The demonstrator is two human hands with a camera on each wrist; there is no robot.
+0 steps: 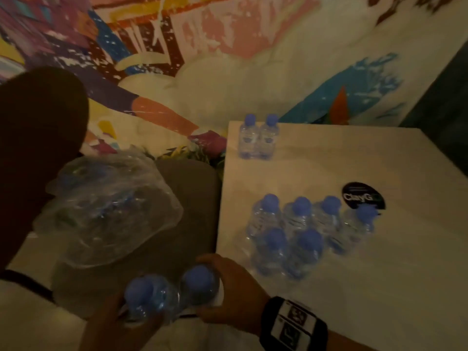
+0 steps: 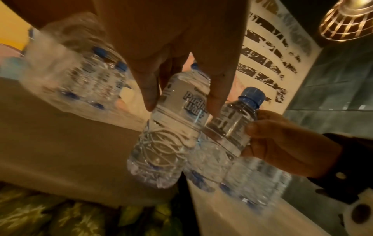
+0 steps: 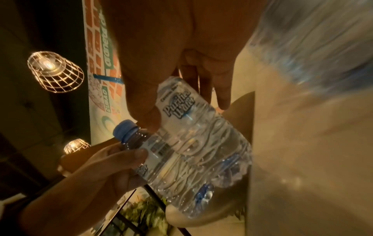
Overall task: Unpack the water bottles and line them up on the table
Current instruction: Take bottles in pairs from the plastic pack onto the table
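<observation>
I've a bottle (image 1: 145, 296) clasped in my left hand (image 1: 119, 323) and another (image 1: 200, 283) in my right hand (image 1: 233, 292), touching, short of the table (image 1: 379, 262); ahead of my right grip a cluster (image 1: 304, 231) crowds the edge; setting down blindly could topple it.

You are wearing a black wrist strap (image 1: 293, 325) carrying a white panel with black square markers; a dark cuff (image 2: 347, 161) is showing a small button.
</observation>
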